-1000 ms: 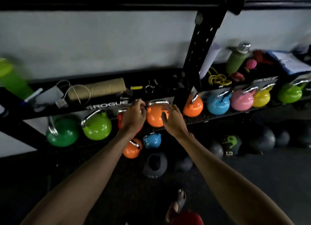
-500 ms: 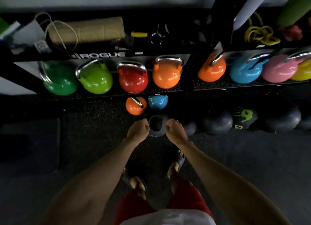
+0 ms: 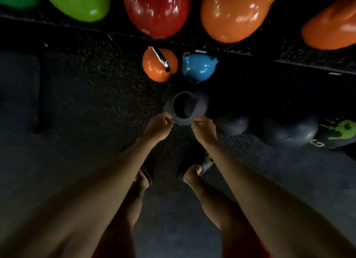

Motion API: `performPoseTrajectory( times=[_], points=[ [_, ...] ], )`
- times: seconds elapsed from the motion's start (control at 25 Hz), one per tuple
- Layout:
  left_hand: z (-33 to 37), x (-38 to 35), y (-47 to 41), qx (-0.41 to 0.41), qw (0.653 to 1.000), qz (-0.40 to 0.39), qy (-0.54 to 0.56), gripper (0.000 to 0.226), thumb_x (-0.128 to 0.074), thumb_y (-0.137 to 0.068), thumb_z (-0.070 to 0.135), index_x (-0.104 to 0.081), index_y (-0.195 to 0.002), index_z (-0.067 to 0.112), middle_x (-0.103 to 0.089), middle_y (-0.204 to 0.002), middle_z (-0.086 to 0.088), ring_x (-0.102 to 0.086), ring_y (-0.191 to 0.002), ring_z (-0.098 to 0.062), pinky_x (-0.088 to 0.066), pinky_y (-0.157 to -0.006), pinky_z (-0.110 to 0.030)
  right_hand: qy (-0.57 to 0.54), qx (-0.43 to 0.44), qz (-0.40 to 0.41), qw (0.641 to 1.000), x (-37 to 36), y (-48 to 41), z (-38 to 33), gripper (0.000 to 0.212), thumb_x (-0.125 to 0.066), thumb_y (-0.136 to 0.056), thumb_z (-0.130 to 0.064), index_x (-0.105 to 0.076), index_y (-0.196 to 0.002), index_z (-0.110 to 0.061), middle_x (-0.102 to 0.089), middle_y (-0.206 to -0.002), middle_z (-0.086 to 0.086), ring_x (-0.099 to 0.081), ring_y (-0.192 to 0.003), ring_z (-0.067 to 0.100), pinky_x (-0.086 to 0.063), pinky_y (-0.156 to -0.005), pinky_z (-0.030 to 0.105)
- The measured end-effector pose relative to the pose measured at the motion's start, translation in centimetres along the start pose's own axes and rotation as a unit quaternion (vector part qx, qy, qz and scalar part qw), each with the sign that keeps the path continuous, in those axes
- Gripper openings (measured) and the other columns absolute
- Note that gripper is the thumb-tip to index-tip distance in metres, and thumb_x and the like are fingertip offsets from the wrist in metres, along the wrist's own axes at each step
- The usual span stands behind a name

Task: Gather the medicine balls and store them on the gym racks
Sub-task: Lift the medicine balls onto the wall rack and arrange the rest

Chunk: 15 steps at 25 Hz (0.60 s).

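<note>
Dark medicine balls lie on the floor under the rack at right: one [image 3: 232, 124] just right of my hands, a larger one [image 3: 289, 131] past it, and one with a green handprint [image 3: 339, 134] at the frame edge. A dark grey kettlebell [image 3: 200, 105] sits on the floor straight ahead, its handle loop facing up. My left hand [image 3: 158, 127] and my right hand [image 3: 204, 130] are side by side at its near rim. Both have curled fingers that pinch the handle's near arc.
A small orange kettlebell [image 3: 157, 72] and a blue one [image 3: 198, 67] sit on the floor behind the grey one. Green [image 3: 77, 3], red [image 3: 157, 10] and orange [image 3: 231, 12] kettlebells fill the rack shelf [image 3: 308, 51] above. My sandalled feet [image 3: 143, 178] stand just below my hands.
My hands dropped from the rack shelf kettlebells down to the floor, and my head bent low. The hands have now reached the grey kettlebell's near rim.
</note>
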State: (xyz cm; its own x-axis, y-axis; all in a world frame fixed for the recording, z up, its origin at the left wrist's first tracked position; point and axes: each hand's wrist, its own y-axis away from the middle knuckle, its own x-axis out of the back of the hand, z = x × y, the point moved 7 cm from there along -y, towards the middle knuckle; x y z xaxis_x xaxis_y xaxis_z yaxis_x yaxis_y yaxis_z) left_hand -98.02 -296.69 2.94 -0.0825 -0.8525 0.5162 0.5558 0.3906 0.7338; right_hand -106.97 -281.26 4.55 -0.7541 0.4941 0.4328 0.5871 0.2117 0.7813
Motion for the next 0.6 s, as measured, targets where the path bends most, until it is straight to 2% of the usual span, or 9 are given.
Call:
performPoseTrajectory(
  times=[0.12, 0.2, 0.28, 0.32, 0.4, 0.44, 0.52, 0.6],
  points=[
    [-3.5, -2.2, -5.3, 0.020, 0.998, 0.010, 0.065, 0.031, -0.047, -0.105, 0.019, -0.055, -0.134, 0.016, -0.063, -0.129, -0.009, -0.065, -0.111, -0.024, -0.055, -0.093, -0.041, -0.166, -0.082, -0.030, 0.982, -5.0, -6.9, 2.3, 0.016, -0.052, -0.099, -0.020, -0.064, -0.088, -0.020, -0.068, -0.116, 0.024, -0.064, -0.113, 0.040, -0.053, -0.099, 0.051],
    [-6.7, -3.7, -8.7, 0.041, 0.994, 0.016, 0.097, 0.034, -0.045, -0.104, 0.014, -0.054, -0.137, 0.017, -0.062, -0.132, -0.012, -0.064, -0.112, -0.026, -0.054, -0.096, -0.043, -0.253, -0.115, -0.038, 0.960, -8.5, -11.6, 3.0, 0.011, -0.057, -0.099, -0.015, -0.063, -0.090, -0.016, -0.065, -0.122, 0.024, -0.062, -0.118, 0.037, -0.052, -0.101, 0.048],
    [-10.3, -5.1, -11.6, 0.065, 0.991, 0.015, 0.119, 0.038, -0.045, -0.102, 0.014, -0.055, -0.137, 0.023, -0.062, -0.132, -0.013, -0.064, -0.112, -0.027, -0.053, -0.098, -0.046, -0.293, -0.125, -0.032, 0.947, -11.1, -16.1, 2.6, 0.007, -0.064, -0.095, -0.019, -0.067, -0.095, -0.013, -0.067, -0.117, 0.018, -0.062, -0.116, 0.034, -0.051, -0.104, 0.046],
    [-12.1, -5.6, -12.8, 0.077, 0.988, 0.018, 0.132, 0.038, -0.045, -0.102, 0.014, -0.056, -0.137, 0.025, -0.062, -0.132, -0.012, -0.064, -0.111, -0.025, -0.053, -0.098, -0.047, -0.292, -0.123, -0.033, 0.948, -12.5, -18.4, 2.5, 0.015, -0.068, -0.092, -0.024, -0.067, -0.102, -0.012, -0.067, -0.114, 0.012, -0.062, -0.113, 0.030, -0.050, -0.104, 0.045],
    [-14.8, -5.9, -14.8, 0.093, 0.982, 0.031, 0.164, 0.038, -0.044, -0.102, 0.013, -0.057, -0.136, 0.026, -0.062, -0.130, -0.010, -0.064, -0.110, -0.023, -0.053, -0.098, -0.046, -0.302, -0.115, -0.032, 0.946, -14.8, -21.8, 1.8, 0.046, -0.077, -0.082, -0.032, -0.065, -0.120, -0.008, -0.067, -0.115, 0.007, -0.060, -0.109, 0.023, -0.049, -0.103, 0.040],
    [-15.9, -6.0, -15.5, 0.097, 0.979, 0.033, 0.176, 0.038, -0.043, -0.102, 0.013, -0.058, -0.135, 0.025, -0.062, -0.130, -0.010, -0.064, -0.110, -0.023, -0.053, -0.099, -0.046, -0.316, -0.114, -0.029, 0.942, -15.8, -22.9, 1.4, 0.052, -0.081, -0.076, -0.034, -0.066, -0.118, -0.006, -0.070, -0.112, 0.008, -0.064, -0.104, 0.022, -0.051, -0.100, 0.039],
    [-18.0, -6.5, -16.7, 0.100, 0.976, 0.032, 0.192, 0.037, -0.042, -0.103, 0.015, -0.058, -0.136, 0.022, -0.062, -0.131, -0.009, -0.063, -0.114, -0.023, -0.051, -0.102, -0.046, -0.335, -0.094, -0.021, 0.937, -17.6, -24.3, 0.3, 0.033, -0.082, -0.077, -0.028, -0.070, -0.097, -0.004, -0.074, -0.088, 0.009, -0.069, -0.082, 0.019, -0.059, -0.089, 0.037],
    [-19.8, -7.1, -16.9, 0.113, 0.972, 0.028, 0.206, 0.035, -0.042, -0.104, 0.016, -0.058, -0.136, 0.020, -0.062, -0.130, -0.008, -0.063, -0.113, -0.021, -0.051, -0.102, -0.044, -0.314, -0.089, 0.029, 0.945, -17.7, -24.4, 0.4, 0.020, -0.080, -0.082, -0.021, -0.068, -0.086, -0.006, -0.071, -0.069, 0.005, -0.067, -0.062, 0.015, -0.062, -0.079, 0.036]
  ],
)
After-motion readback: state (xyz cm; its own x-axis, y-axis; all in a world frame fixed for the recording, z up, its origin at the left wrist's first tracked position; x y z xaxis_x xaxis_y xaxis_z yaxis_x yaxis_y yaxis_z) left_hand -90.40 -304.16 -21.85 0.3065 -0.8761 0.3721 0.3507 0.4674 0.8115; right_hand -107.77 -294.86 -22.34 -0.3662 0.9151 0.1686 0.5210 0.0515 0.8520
